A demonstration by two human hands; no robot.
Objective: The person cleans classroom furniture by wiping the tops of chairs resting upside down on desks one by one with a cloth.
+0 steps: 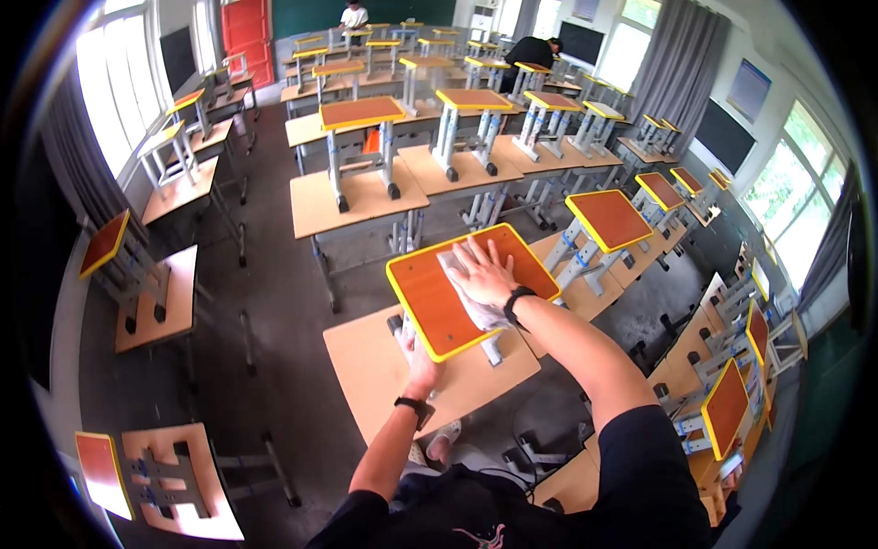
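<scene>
Cloth (485, 315), wrinkled, beneath right fingers (478, 253)

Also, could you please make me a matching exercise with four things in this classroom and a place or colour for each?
1. Cloth
2. Left hand
3. Door
4. Back-wall board

A. Red
B. Below the nearest stool seat
C. Dark green
D. Under the right hand

Pairs: 1-D; 2-B; 3-A; 4-C
</scene>
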